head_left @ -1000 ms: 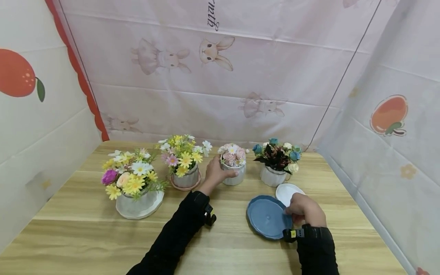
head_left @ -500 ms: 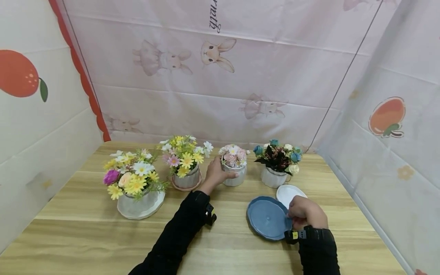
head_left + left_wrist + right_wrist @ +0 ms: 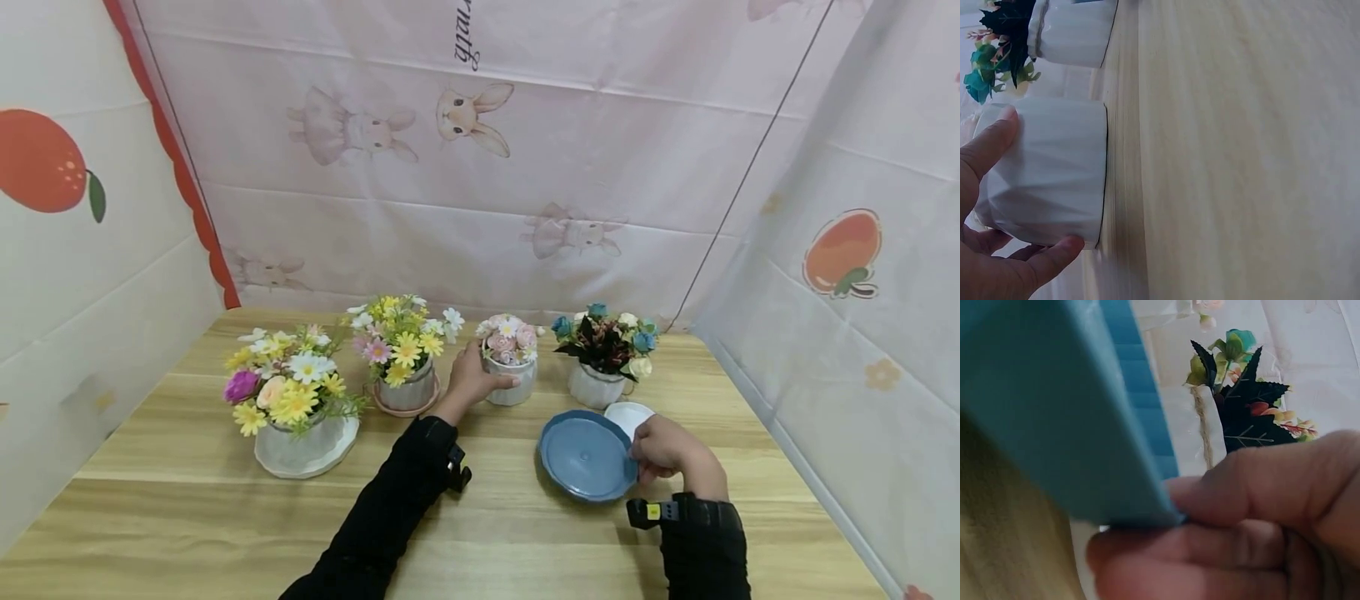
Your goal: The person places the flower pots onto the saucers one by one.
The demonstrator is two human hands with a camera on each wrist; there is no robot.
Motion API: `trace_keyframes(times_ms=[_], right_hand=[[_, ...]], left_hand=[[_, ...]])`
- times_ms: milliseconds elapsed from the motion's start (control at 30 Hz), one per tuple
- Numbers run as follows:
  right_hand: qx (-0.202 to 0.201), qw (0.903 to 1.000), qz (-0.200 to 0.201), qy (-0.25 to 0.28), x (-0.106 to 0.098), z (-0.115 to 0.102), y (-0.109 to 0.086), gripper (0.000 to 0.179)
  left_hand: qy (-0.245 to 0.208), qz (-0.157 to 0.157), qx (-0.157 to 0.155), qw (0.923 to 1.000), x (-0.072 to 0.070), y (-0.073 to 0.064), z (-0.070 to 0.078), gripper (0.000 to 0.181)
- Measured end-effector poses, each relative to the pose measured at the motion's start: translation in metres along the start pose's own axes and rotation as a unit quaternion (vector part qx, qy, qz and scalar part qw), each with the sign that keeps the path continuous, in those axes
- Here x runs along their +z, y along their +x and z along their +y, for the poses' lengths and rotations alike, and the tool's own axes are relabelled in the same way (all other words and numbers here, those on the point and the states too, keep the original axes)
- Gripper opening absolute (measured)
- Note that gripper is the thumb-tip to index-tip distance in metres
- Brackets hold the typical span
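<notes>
My left hand [image 3: 471, 383] grips a white flowerpot [image 3: 512, 388] of pink roses at the back middle of the table. In the left wrist view, the thumb lies on one side of this ribbed pot [image 3: 1054, 169] and the fingers on the other. My right hand [image 3: 675, 454] pinches the right rim of a round blue saucer [image 3: 587, 457] between thumb and fingers. Seen from the right wrist, the saucer [image 3: 1054, 425] is tilted close to the camera, its underside showing. A smaller white saucer [image 3: 626, 415] is partly hidden behind the blue one and the right hand.
A pot of blue and cream flowers [image 3: 596, 386] stands right of the gripped pot. To the left, a pot of yellow daisies [image 3: 408, 393] sits on a pink saucer [image 3: 384, 408]. Further left, a fuller flowerpot [image 3: 288, 442] rests on a white saucer [image 3: 330, 462]. Printed cloth walls surround the table.
The blue saucer has shifted up in the view and covers more of the white saucer. My right hand has moved slightly to the right with it. The left hand keeps its place on the pot.
</notes>
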State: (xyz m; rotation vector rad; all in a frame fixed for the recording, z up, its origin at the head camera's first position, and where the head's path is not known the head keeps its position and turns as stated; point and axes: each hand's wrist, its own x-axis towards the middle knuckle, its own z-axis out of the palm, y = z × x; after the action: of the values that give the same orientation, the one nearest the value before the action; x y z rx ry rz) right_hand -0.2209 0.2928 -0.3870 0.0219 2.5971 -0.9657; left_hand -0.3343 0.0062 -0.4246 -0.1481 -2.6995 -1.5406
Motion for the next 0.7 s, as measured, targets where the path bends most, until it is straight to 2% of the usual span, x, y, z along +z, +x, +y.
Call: trace_keyframes(times_ms=[200, 300, 500, 700], right_hand=[[-0.026, 0.9990, 0.011, 0.034, -0.004, 0.001, 0.000, 0.019], [-0.026, 0.9988, 0.011, 0.040, -0.005, -0.001, -0.001, 0.019], [-0.027, 0.9987, 0.015, 0.040, -0.003, -0.002, 0.002, 0.019], [-0.061, 0.9974, 0.019, 0.034, 0.007, -0.008, 0.009, 0.016]], left_hand=[[0.004, 0.001, 0.003, 1.0000, 0.000, 0.002, 0.000, 0.096], [0.006, 0.002, 0.005, 1.0000, -0.001, 0.002, 0.000, 0.096], [-0.002, 0.004, 0.008, 1.0000, -0.002, 0.001, 0.000, 0.097], [-0.007, -0.002, 0.008, 0.9999, -0.002, 0.001, 0.000, 0.094]])
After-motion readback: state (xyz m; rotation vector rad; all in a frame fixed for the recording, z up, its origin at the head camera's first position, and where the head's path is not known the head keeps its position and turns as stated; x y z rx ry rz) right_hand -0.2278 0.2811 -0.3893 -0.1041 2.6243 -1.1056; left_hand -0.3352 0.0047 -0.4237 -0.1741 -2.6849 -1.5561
